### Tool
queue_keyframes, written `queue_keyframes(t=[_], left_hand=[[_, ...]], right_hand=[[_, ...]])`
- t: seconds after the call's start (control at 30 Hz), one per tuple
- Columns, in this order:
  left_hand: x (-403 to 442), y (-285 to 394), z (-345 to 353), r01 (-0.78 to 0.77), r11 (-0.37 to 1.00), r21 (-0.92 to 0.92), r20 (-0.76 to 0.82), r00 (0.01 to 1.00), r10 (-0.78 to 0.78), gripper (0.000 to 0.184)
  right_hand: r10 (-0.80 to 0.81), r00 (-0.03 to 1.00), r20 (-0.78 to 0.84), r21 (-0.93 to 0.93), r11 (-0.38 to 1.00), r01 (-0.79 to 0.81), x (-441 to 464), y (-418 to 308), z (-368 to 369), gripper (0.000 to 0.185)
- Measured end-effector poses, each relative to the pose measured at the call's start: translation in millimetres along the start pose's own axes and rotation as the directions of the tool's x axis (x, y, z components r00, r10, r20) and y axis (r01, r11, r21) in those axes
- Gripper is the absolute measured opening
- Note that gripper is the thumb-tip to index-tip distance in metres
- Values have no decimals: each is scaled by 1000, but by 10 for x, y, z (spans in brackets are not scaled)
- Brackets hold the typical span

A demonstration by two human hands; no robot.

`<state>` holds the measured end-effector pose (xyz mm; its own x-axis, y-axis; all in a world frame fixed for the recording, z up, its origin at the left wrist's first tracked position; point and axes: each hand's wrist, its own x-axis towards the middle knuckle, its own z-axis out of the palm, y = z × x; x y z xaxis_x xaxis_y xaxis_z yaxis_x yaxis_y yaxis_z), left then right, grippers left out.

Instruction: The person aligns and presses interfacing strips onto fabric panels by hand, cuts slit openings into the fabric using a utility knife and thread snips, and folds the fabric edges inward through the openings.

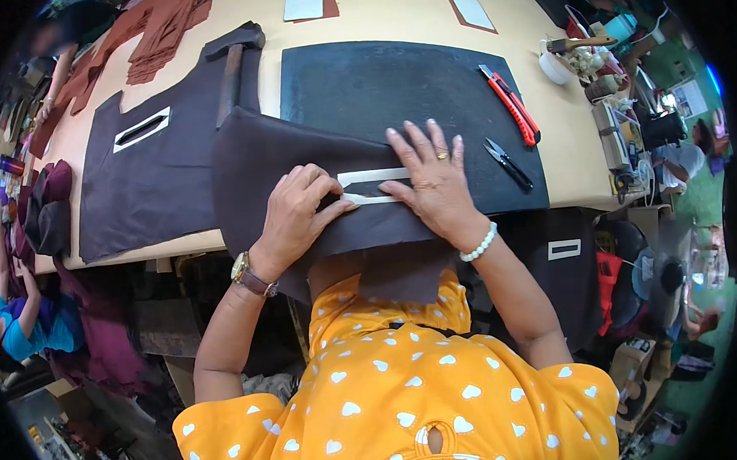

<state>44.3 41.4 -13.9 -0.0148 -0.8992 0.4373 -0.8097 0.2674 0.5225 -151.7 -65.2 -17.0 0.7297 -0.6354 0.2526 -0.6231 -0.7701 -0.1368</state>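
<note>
A dark brown leather piece (299, 151) lies across the table's front edge, partly over a black cutting mat (362, 82). A white rectangular frame (374, 176) with a dark slot sits on it. My left hand (298, 208) pinches the frame's left end between thumb and forefinger. My right hand (436, 182) lies spread over the frame's right end, its thumb on the lower strip. To the right on the mat are a red box cutter (511, 109) and small black snips (509, 165).
Another dark piece (152, 174) with a white-framed slot (142, 130) lies at left, a hammer (232, 80) beside it. Rust-coloured pieces (159, 42) lie at the back left. A brush (578, 43) and white bowl (555, 68) stand at right. Other people are at the left and right edges.
</note>
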Motion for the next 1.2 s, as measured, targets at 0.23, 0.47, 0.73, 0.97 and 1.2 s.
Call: queue_keyframes(t=[0.23,0.47,0.73,0.97,1.2], left_hand=[[-48,-29,26,-13,1000,13,-42,999,13,23],[-94,-44,74,-32,999,22,-120,992,34,23],[-115,-43,76,-19,1000,-7,-147,989,17,24],[-118,-68,107,-18,1000,-4,-172,985,17,25],[-141,-24,103,-47,994,97,-186,980,64,24]], right_hand=[[-80,996,-27,74,994,82,181,-314,122,68],[-63,998,-23,133,989,65,115,-191,80,73],[-76,987,-145,251,962,110,109,-207,106,63],[-65,987,-148,221,970,97,104,-197,196,51],[-34,978,-204,468,875,128,392,-261,101,41]])
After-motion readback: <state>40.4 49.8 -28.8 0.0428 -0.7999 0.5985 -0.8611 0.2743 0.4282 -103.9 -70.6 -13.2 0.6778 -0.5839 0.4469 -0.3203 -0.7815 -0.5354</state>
